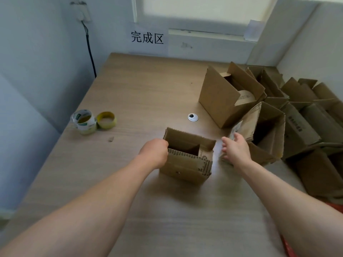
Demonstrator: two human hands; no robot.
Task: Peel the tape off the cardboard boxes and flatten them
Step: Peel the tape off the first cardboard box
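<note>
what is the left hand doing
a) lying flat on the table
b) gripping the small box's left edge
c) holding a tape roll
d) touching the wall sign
b: the left hand is curled on the left edge of the small box, and the tape rolls lie apart from it, further left on the table.
</note>
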